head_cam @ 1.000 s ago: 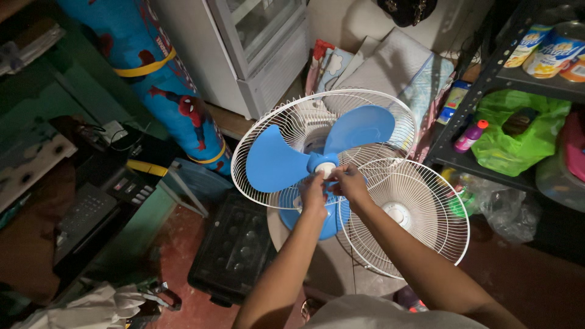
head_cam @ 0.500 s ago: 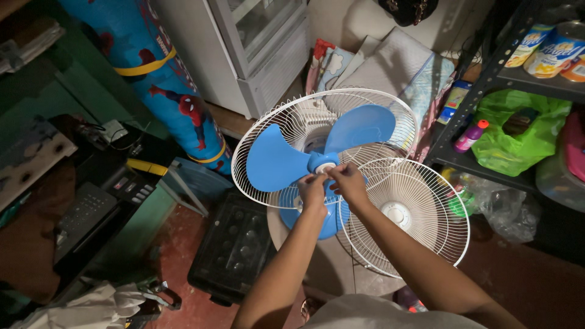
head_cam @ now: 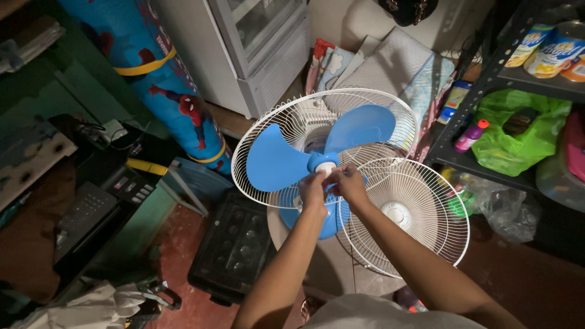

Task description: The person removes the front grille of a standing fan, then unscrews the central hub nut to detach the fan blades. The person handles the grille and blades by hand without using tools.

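Fan blade point(head_cam: 286, 164), blue and three-winged, sits on the motor shaft inside the white rear guard point(head_cam: 292, 122) of a fan standing on the floor. The front guard point(head_cam: 420, 213) is already off: it leans just beside the fan on the person's right, partly overlapping the rear guard's lower rim. What looks unfinished is the white cap point(head_cam: 326, 169) at the blade's hub, since both hands are pinched there. The left hand point(head_cam: 314, 190) reaches up from below, fingertips closed around the hub area just under the cap. The right hand point(head_cam: 350, 183) meets it from the right side, fingers curled onto the same spot, touching the left. Whether the cap is loose or tight cannot be told. The blade's lowest wing is partly hidden behind the two forearms.
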